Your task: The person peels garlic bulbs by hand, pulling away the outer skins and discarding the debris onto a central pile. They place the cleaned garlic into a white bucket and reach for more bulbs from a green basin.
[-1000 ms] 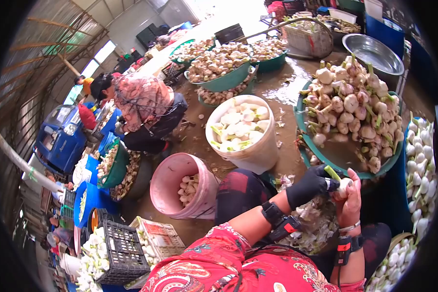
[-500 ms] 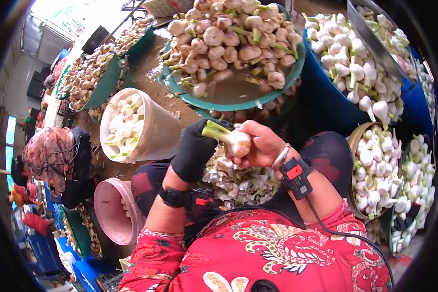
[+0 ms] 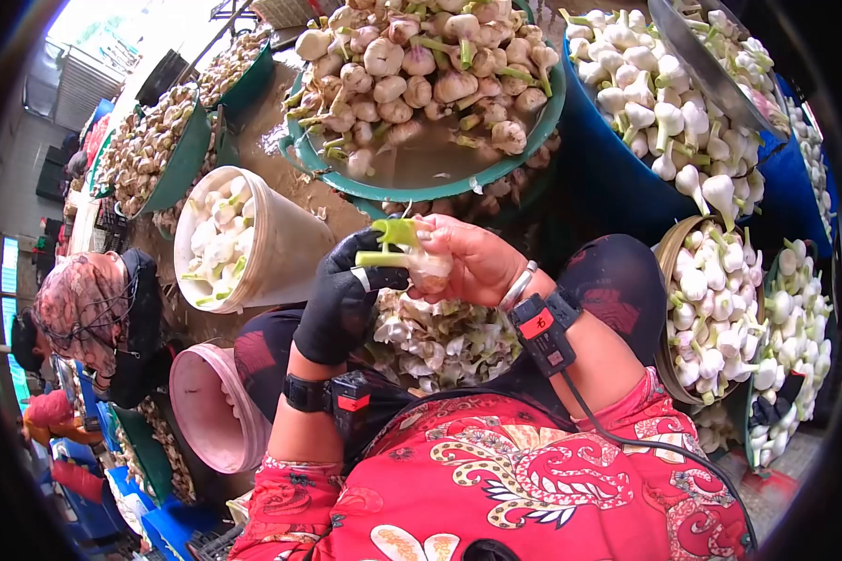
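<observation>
Green-stemmed garlic bulb (image 3: 430,269) is clasped by the right hand (image 3: 475,260) and pinched by the gloved left hand (image 3: 341,297) below the teal basin (image 3: 440,193), where many unpeeled bulbs (image 3: 421,65) are left

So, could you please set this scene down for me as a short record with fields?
Left hand: black glove, pinching the green stalk
Right hand: bare, closed around the garlic bulb
Under the hands: heap of peelings on the lap
Ahead: teal basin piled with pinkish bulbs
Left of the hands: white bucket of pale bulbs; pink bucket nearer
Right: blue tub of white bulbs
Other people: co-worker in a patterned head cover, far left
</observation>
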Motion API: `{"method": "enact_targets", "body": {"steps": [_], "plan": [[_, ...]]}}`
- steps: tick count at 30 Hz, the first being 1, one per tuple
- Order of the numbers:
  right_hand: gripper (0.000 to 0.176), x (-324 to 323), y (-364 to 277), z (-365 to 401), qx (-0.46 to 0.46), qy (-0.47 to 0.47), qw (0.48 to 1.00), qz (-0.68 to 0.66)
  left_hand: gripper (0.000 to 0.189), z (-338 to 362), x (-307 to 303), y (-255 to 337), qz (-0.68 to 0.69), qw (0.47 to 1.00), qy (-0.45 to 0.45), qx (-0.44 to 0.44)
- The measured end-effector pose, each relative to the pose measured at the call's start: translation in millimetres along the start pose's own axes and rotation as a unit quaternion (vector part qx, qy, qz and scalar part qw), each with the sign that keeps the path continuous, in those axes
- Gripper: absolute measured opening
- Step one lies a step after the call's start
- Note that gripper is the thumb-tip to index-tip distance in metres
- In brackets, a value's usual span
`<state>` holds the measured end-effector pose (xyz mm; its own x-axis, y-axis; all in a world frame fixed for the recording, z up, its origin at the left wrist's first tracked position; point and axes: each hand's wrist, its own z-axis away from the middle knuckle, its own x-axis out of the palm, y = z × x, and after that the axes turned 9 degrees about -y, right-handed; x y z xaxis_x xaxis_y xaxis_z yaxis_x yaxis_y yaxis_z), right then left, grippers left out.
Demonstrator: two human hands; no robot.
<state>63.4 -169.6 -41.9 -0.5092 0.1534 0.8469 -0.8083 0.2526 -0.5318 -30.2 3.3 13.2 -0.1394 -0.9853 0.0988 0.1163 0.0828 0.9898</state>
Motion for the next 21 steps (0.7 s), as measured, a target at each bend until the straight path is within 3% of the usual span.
{"method": "enact_targets", "body": {"steps": [1,3,4,5,7,9,10,11,13,14,15,16,17,19,21], "plan": [[0.035,0.0,-0.3,-0.2,0.001,0.001,1.000,0.000,0.040,-1.5,0.7,-1.7,0.001,1.000,0.000,0.000],[0.035,0.3,-1.7,0.2,0.001,0.093,0.995,0.017,0.035,-6.4,2.3,-5.9,0.110,0.992,0.021,-0.058],[0.028,4.3,-4.3,0.5,0.012,0.122,0.992,0.028,0.022,-8.3,9.1,-7.1,0.077,0.993,0.065,-0.060],[0.028,1.6,-1.0,-1.2,0.012,0.124,0.992,0.026,0.022,-8.9,8.2,-10.8,0.078,0.993,0.063,-0.062],[0.017,-1.8,4.0,-7.2,-0.047,0.160,0.985,0.045,0.019,-12.8,6.9,-17.0,-0.045,0.995,0.067,-0.053],[0.011,-0.6,9.2,-11.1,-0.097,0.186,0.975,0.077,0.017,-17.9,8.1,-13.5,-0.026,0.994,0.082,-0.061],[0.010,2.1,11.5,-14.1,-0.189,0.192,0.952,0.144,0.018,-19.2,6.9,-7.4,-0.204,0.977,0.043,0.043],[0.010,4.5,13.6,-16.4,-0.277,0.193,0.918,0.209,0.020,-20.8,5.2,-4.3,-0.374,0.916,0.003,0.144],[0.006,11.5,9.0,-16.5,-0.281,0.223,0.892,0.277,0.023,-29.2,-3.6,-10.1,-0.376,0.914,0.055,0.145],[0.006,15.0,2.5,-13.3,-0.336,0.210,0.775,0.492,0.023,-31.1,-15.3,-14.6,-0.445,0.873,0.045,0.196],[0.008,19.2,-1.4,-11.5,-0.371,0.185,0.611,0.675,0.023,-29.9,-24.5,-17.0,-0.510,0.824,0.035,0.243],[0.013,26.8,3.7,-11.2,-0.376,0.183,0.593,0.689,0.025,-26.2,-32.4,-19.0,-0.488,0.851,0.041,0.189],[0.014,27.7,3.0,-10.9,-0.386,0.096,0.569,0.720,0.030,-21.4,-39.7,-19.9,-0.450,0.883,0.047,0.125],[0.011,38.5,20.6,-6.4,-0.323,0.041,0.616,0.718,0.032,-16.9,-46.9,-18.6,-0.454,0.878,0.072,0.136],[0.007,31.2,19.2,-4.8,-0.325,0.047,0.626,0.708,0.031,-18.0,-64.6,-27.1,-0.466,0.866,0.126,0.135]]}}
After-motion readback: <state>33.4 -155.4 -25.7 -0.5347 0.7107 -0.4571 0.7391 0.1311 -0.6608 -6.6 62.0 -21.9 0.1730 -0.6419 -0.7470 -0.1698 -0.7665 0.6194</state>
